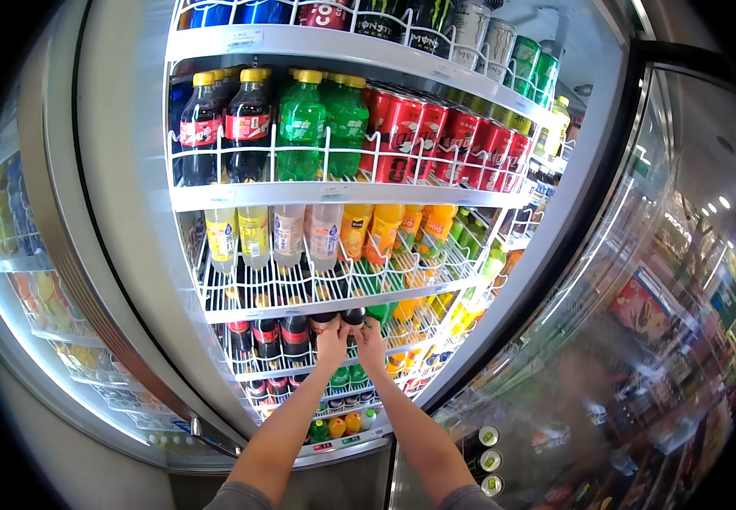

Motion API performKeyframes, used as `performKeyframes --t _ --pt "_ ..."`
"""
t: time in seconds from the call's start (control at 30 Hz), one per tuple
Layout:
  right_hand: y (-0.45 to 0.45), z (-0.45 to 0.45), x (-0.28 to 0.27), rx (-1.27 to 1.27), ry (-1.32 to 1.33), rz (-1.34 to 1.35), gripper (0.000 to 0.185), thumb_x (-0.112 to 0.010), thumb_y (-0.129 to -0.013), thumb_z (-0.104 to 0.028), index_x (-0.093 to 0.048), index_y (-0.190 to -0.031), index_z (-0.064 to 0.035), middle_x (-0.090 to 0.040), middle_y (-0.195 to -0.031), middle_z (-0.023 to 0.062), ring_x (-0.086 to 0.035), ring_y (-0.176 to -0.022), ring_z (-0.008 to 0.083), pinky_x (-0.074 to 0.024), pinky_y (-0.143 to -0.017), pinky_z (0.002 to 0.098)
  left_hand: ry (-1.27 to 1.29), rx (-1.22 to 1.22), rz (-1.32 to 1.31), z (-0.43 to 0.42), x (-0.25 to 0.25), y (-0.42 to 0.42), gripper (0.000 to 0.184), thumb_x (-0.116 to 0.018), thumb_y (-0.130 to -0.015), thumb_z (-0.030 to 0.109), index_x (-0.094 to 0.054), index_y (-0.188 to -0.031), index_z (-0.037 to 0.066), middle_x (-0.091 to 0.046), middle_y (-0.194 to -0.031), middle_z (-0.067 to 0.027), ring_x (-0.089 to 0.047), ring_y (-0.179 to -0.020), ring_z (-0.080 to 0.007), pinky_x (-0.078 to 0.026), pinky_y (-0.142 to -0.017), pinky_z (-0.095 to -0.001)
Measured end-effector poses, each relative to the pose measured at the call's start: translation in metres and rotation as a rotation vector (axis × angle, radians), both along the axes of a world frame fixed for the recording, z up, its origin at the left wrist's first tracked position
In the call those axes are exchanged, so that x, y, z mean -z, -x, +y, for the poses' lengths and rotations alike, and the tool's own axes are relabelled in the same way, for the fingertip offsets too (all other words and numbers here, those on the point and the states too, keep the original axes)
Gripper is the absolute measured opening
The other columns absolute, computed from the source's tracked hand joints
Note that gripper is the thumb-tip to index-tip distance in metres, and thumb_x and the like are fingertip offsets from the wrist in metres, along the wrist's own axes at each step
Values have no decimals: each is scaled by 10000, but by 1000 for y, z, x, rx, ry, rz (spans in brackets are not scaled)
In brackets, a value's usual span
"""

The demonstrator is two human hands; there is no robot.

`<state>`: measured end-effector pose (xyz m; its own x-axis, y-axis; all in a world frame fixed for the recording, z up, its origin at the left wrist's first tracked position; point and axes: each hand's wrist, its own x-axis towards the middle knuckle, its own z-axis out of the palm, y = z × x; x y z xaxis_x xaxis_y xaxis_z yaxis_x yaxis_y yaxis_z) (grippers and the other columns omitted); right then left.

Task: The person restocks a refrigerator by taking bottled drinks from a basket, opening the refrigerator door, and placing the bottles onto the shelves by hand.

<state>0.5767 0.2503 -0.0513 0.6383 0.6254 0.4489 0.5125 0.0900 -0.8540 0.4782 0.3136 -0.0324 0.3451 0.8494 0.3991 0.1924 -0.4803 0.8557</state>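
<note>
Bottle (pixel 353 317), dark, stands just below white shelf rail (pixel 300 308); my L hand (pixel 331 344) & R hand (pixel 370 345), side by side under the rail, are at it w/ fingers curled, can't tell if pinching. Red-label btls (pixel 295 333) line up beneath the rail's left half, orange drinks (pixel 385 231) above it, red cans (pixel 404 127) higher.

The glass door (pixel 589 280) stands swung out to the right, leaving the fridge (pixel 130 170) open at the front for both arms. A white shelf edge (pixel 300 306) crosses just above the left hand (pixel 331 344) and right hand (pixel 371 347), limiting upward room. Dark bottles (pixel 295 336) crowd the left side, while a green bottle (pixel 380 310) stands just beside the right hand.
</note>
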Motion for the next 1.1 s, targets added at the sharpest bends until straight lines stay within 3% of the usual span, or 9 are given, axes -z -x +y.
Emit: performKeyframes --t 0.13,0.2,0.27,0.3,0.4,0.47,0.63,0.77,1.1 --pt "-6 5 4 20 114 -124 535 -632 -890 -103 -440 -1383 -26 -671 -1048 245 -691 -875 365 -536 -742 403 53 60 97 2 9 2 511 -597 -910 200 -472 -1385 59 -668 -993 -235 -653 -930 -408 -516 -784 -444" --pt "-10 0 8 -48 171 -147 664 -611 -890 -94 -319 -1486 -78 -686 -1103 189 -702 -946 269 -535 -780 350 182 137 98 -1 22 6 566 -594 -907 193 -421 -1428 57 -661 -1052 -244 -647 -982 -402 -516 -822 -430" --pt "-9 -7 10 -124 189 4 704 -607 -884 -82 -280 -1508 -85 -644 -1195 213 -693 -978 271 -526 -807 344 -146 110 -32 6 67 -4 652 -601 -899 188 -329 -1470 28 -644 -1120 -246 -630 -1033 -387 -495 -862 -404" --pt "-8 -12 13 -131 192 -10 711 -611 -885 -75 -274 -1511 -81 -614 -1240 224 -687 -992 264 -524 -820 340 -5 187 -40 -1 63 2 708 -616 -892 193 -278 -1485 5 -617 -1193 -239 -620 -1085 -357 -476 -896 -378" --pt "-1 -31 25 -147 173 57 681 -611 -894 -59 -295 -1498 -65 -566 -1293 241 -666 -1021 242 -523 -838 328 274 295 -137 -27 52 28 678 -619 -894 190 -316 -1477 24 -601 -1223 -239 -627 -1121 -298 -477 -909 -350" --pt "5 -45 31 -121 197 110 630 -609 -903 -63 -336 -1471 -59 -550 -1304 216 -644 -1039 228 -527 -842 319 234 260 -44 -42 46 48 623 -610 -914 179 -355 -1466 43 -575 -1288 -229 -618 -1146 -256 -476 -937 -333" --pt "41 -82 30 -219 38 373 576 -619 -939 -107 -361 -1452 -68 -547 -1294 174 -612 -1069 210 -543 -848 322 350 274 -236 -83 45 93 517 -600 -942 168 -434 -1421 65 -596 -1287 -185 -647 -1047 -237 -494 -894 -326" --pt "75 -119 13 -284 -11 446 497 -553 -993 -175 -370 -1441 -64 -547 -1290 171 -614 -1071 219 -549 -858 333 344 286 -274 -102 38 128 440 -576 -958 137 -477 -1379 59 -627 -1230 -157 -647 -991 -202 -498 -854 -308" --pt "141 -188 8 -298 -123 630 512 -573 -985 -205 -372 -1432 -58 -545 -1288 183 -611 -1095 254 -533 -920 380 555 405 -418 -167 18 213 357 -529 -986 124 -519 -1336 52 -624 -1170 -100 -626 -1013 -167 -494 -870 -281"
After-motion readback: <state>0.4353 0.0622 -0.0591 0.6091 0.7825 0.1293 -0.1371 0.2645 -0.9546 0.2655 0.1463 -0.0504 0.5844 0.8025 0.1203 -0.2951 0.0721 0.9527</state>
